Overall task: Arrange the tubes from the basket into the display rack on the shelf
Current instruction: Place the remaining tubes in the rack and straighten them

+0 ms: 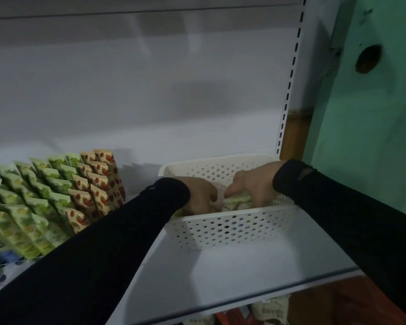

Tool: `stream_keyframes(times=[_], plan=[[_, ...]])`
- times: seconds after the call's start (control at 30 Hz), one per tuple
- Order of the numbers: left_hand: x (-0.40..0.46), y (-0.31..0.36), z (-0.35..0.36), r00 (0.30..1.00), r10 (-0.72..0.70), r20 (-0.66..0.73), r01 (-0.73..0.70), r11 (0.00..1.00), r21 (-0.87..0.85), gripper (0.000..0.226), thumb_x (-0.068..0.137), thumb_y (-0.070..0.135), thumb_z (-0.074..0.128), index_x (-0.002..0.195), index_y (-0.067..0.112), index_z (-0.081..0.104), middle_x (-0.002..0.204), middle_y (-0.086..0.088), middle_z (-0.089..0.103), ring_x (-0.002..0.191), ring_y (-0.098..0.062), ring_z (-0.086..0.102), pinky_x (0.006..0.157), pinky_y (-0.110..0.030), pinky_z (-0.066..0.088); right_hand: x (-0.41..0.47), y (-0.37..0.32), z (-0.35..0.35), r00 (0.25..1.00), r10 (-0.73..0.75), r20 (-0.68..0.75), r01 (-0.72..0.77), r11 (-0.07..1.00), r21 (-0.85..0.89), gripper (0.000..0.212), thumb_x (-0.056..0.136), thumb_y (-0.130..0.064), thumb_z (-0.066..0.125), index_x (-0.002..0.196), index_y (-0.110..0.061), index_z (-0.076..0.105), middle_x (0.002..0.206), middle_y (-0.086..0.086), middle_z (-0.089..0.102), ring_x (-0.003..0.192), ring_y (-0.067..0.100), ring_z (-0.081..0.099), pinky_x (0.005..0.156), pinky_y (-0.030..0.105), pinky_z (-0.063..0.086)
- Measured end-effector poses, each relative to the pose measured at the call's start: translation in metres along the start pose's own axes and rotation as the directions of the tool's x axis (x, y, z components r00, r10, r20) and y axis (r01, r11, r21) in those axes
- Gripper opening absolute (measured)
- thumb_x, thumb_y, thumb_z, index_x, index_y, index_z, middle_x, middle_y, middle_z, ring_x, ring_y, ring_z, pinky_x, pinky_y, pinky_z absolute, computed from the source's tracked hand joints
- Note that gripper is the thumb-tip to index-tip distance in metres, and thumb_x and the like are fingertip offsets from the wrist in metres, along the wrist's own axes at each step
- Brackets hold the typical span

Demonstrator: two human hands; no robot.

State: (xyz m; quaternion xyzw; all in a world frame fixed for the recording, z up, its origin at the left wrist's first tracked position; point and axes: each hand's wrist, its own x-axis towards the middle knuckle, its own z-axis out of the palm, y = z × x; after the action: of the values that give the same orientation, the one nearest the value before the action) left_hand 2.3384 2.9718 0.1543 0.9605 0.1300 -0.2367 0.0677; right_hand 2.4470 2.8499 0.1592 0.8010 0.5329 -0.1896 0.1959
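A white perforated basket (230,228) stands on the white shelf (244,266), right of centre. Both my hands reach down inside it. My right hand (253,184) curls its fingers round a bundle of green tubes (236,200) near the basket's middle. My left hand (201,195) dips into the basket's left part with fingers curled down among the tubes; its fingertips are hidden behind the basket wall. At the left, the display rack holds stepped rows of green tubes (28,202) and red strawberry-print tubes (99,184), standing tilted.
The shelf's grey back panel rises behind, with a slotted upright (288,90) at the right. A green wall (370,113) lies beyond it. Packets (272,310) show on a lower shelf under the front edge.
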Motion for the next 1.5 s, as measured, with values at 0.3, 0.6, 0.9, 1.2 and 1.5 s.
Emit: stream_keyframes(times=[0.3,0.6,0.9,1.2,1.5], plan=[[-0.006,-0.001,0.006,0.974,-0.072,-0.215,0.075,0.997,0.009,0.053,0.089,0.044,0.064,0.132,0.015,0.054,0.129,-0.004,0.059,0.116,-0.023,0.055,0.083,-0.028,0.039,-0.002,0.001,0.001,0.993,0.022,-0.114,-0.012,0.996,0.085,0.043,0.08,-0.047,0.072,0.109,-0.018,0.06,0.106,0.0,0.063,0.098,0.021,0.058,0.092,0.043,0.051],[0.003,0.007,0.011,0.988,-0.072,-0.14,0.064,0.996,-0.061,0.035,0.099,0.029,0.052,0.127,0.007,0.054,0.132,-0.01,0.056,0.118,-0.025,0.052,0.087,-0.027,0.036,-0.001,0.0,0.003,0.991,0.057,-0.125,-0.031,0.979,0.204,0.048,0.08,-0.042,0.073,0.116,-0.015,0.058,0.116,0.003,0.064,0.106,0.023,0.059,0.099,0.042,0.048],[-0.001,0.013,0.006,0.966,-0.058,-0.252,0.008,0.981,-0.196,0.045,0.09,0.027,0.065,0.129,0.008,0.054,0.13,-0.01,0.059,0.116,-0.025,0.055,0.084,-0.026,0.038,-0.009,0.003,0.001,0.962,0.157,-0.222,-0.072,0.935,0.347,0.041,0.081,-0.044,0.067,0.108,-0.014,0.064,0.103,0.004,0.067,0.093,0.021,0.063,0.087,0.039,0.054],[0.003,0.018,0.008,0.959,-0.14,-0.246,0.077,0.965,-0.251,0.023,0.085,0.029,0.069,0.097,0.012,0.058,0.109,-0.008,0.064,0.089,-0.021,0.059,0.072,-0.027,0.045,-0.023,0.003,-0.007,0.941,0.231,-0.248,-0.102,0.891,0.442,0.039,0.082,-0.047,0.064,0.099,-0.012,0.062,0.094,0.004,0.063,0.078,0.018,0.055,0.067,0.029,0.044],[-0.026,0.012,-0.009,0.789,-0.417,-0.45,-0.417,0.174,-0.892,0.017,0.097,0.022,0.049,0.107,0.01,0.056,0.098,-0.01,0.066,0.082,-0.022,0.063,0.075,-0.033,0.053,-0.058,-0.017,-0.018,0.836,0.279,-0.473,0.269,0.542,0.796,0.032,0.089,-0.04,0.065,0.097,-0.009,0.062,0.079,0.003,0.06,0.068,0.015,0.054,0.064,0.028,0.039]])
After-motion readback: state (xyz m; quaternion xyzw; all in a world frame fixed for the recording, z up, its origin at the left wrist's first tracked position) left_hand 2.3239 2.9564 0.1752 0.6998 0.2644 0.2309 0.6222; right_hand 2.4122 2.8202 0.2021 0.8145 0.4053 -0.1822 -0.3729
